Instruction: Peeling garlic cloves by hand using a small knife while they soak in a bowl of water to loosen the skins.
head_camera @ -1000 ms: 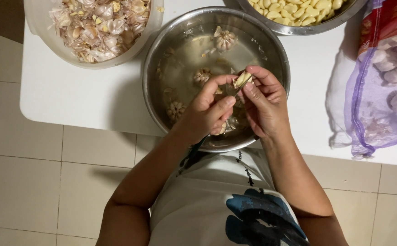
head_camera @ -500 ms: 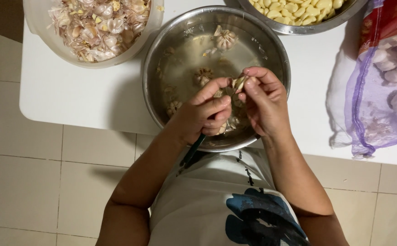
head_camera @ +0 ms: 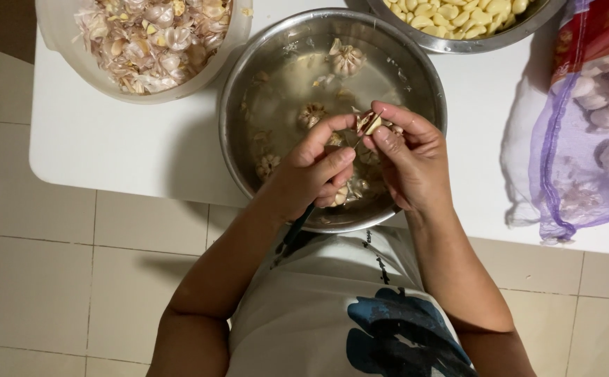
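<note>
Both hands meet over a steel bowl point(head_camera: 248, 167) of water and soaking garlic bulbs point(head_camera: 346, 59) at the near edge of a white table point(head_camera: 109, 146). The right hand point(head_camera: 413, 164) pinches a garlic clove point(head_camera: 369, 123) between thumb and fingertips. The left hand point(head_camera: 315, 171) is closed on a thin knife point(head_camera: 297, 227), its blade hard to make out and its dark handle partly hidden below the fist. Far bowls of skins point(head_camera: 151, 42) and peeled cloves point(head_camera: 458, 14) are cut off; a mesh garlic sack point(head_camera: 591, 139) crowds the right, bare tabletop lies left.
</note>
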